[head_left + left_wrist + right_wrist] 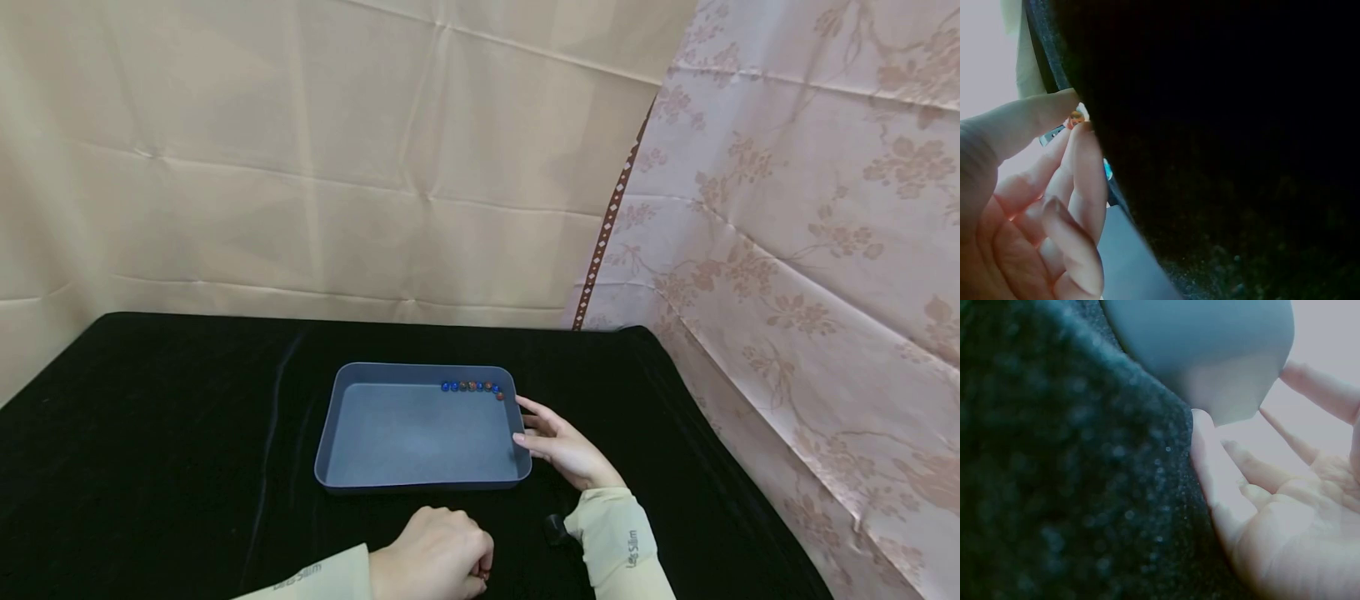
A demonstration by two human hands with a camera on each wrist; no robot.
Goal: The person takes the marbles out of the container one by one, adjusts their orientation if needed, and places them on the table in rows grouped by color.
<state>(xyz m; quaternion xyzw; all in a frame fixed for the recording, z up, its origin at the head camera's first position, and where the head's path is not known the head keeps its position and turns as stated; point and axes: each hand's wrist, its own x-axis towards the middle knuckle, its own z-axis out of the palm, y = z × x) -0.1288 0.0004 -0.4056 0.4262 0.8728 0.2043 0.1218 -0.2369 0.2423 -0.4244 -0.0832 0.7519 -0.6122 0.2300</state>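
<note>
My left hand [438,554] is at the near side of the tray, with a small orange-red marble [1076,119] pinched between thumb and fingertips; the fingers partly cover it. At the right end of the grey-blue rectangular tray [420,486] is my right hand [564,450]. Its thumb and index fingertip touch the tray's side, the fingers spread and loosely extended. In the right wrist view the palm stays apart from the tray wall [1229,381]. Several blue and orange-brown marbles [472,387] line the tray's far wall, the row bending round at the far right corner.
Black cloth [187,433] covers the table under the tray. A beige curtain [337,167] hangs behind, and a pink floral curtain [810,250] runs along the right side. Beside the right sleeve is a small black device [557,530].
</note>
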